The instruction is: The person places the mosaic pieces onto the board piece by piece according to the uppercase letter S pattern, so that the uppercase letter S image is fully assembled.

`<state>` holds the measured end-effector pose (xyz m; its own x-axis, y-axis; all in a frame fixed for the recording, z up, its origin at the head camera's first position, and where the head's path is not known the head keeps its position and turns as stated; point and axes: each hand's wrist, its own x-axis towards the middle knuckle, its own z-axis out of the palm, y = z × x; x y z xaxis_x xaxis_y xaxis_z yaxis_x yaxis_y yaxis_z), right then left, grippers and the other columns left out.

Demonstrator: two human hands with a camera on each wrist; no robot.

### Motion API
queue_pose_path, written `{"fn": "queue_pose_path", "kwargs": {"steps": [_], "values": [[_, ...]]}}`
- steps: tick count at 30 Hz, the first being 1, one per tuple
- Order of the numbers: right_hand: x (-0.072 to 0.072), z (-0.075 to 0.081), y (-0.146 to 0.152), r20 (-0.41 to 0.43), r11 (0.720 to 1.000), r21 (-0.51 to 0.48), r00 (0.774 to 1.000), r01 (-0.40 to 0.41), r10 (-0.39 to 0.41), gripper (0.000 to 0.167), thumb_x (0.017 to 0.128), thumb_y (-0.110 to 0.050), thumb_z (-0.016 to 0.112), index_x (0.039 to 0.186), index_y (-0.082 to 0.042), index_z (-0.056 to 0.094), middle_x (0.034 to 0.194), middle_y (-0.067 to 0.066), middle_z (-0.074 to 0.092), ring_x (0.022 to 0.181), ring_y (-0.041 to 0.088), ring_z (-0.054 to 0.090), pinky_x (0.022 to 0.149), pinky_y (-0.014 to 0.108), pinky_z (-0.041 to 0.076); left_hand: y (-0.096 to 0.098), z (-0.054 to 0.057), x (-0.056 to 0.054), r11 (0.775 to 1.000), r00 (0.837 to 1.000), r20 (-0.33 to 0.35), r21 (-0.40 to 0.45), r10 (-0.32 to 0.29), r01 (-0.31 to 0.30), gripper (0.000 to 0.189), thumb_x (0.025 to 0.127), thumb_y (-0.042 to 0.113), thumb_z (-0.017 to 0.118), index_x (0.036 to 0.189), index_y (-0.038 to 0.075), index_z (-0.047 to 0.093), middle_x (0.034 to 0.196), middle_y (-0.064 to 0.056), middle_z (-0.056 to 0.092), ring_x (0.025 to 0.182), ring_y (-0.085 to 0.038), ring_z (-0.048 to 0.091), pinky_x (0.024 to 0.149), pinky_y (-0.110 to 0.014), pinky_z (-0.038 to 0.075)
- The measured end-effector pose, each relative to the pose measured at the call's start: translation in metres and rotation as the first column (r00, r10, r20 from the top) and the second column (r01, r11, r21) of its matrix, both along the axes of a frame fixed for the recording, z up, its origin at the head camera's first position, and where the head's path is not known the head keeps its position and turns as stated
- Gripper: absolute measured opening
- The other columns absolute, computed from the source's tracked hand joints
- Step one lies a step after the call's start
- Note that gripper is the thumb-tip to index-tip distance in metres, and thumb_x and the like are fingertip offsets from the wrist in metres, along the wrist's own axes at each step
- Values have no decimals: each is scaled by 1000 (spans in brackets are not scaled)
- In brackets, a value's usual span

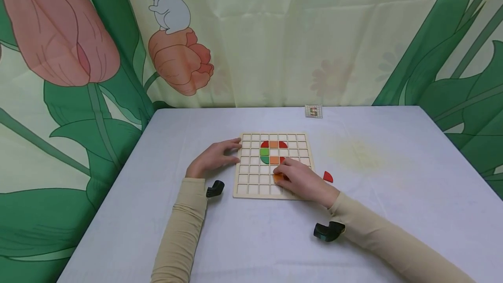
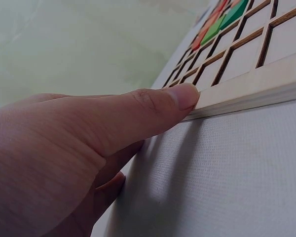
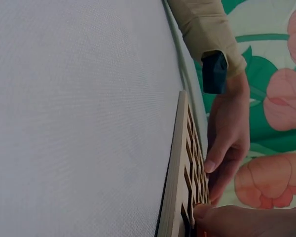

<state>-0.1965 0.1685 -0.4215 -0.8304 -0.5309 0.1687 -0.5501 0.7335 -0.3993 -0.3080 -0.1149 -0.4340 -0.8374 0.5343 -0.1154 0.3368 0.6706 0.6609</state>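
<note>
A wooden grid board (image 1: pixel 247 188) lies on the table with colored tiles in some of its cells. My left hand (image 1: pixel 215 156) touches the board's left edge with relaxed fingers; in the left wrist view the thumb (image 2: pixel 158 106) lies against the frame. Over the lower middle cells, my right hand (image 1: pixel 302 180) pinches an orange tile (image 1: pixel 278 177) between thumb and fingers. Above it sit red quarter-round tiles (image 1: pixel 283 144), orange square tiles (image 1: pixel 273 160), a light green square tile (image 1: pixel 264 152) and a dark green quarter-round tile (image 1: pixel 265 160). The right hand covers some cells.
A loose red quarter-round tile (image 1: pixel 328 177) lies on the white tablecloth (image 1: pixel 377 213) right of the board. Near the table's back edge is a small card with a printed grid pattern (image 1: pixel 313 111). A curtain with printed flowers (image 1: pixel 267 34) hangs behind the table.
</note>
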Motion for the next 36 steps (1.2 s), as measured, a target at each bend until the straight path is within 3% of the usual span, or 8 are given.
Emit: {"fn": "queue_pose_path", "kwargs": {"steps": [15, 22, 30, 36], "values": [[-2, -4, -2, -80, 999, -40, 997, -23, 20, 21, 84, -11, 76, 102, -3, 72, 96, 4, 63, 85, 16, 56, 76, 30, 51, 2, 2, 1, 1000, 1000, 21, 13, 3, -3, 59, 90, 25, 73, 143, 10, 52, 157, 6, 33, 146, -17, 25, 117, -37, 24], [-2, -4, 0, -44, 999, -33, 999, -20, 18, 17, 85, -10, 75, 101, -4, 74, 94, 3, 62, 85, 15, 57, 76, 29, 52, 2, 6, 3, 1000, 1000, 24, 20, -3, 2, 60, 89, 23, 73, 143, 8, 51, 157, 3, 32, 146, -20, 24, 117, -40, 24], [-2, -6, 0, -57, 999, -30, 998, -23, 21, 15, 86, -11, 75, 100, -5, 74, 95, 3, 64, 87, 16, 58, 78, 30, 52, 1, 5, 2, 1000, 1000, 20, 12, -7, 7, 59, 89, 25, 73, 142, 9, 52, 157, 4, 33, 146, -19, 25, 117, -39, 24], [-4, -4, 7, -14, 998, -53, 999, 30, -31, 16, 87, -13, 74, 102, -6, 73, 95, 1, 62, 87, 15, 57, 79, 32, 52, 1, 4, 1, 1000, 1000, 9, 1, -6, 6, 58, 89, 26, 73, 141, 9, 53, 157, 4, 34, 146, -19, 26, 117, -39, 24]]}}
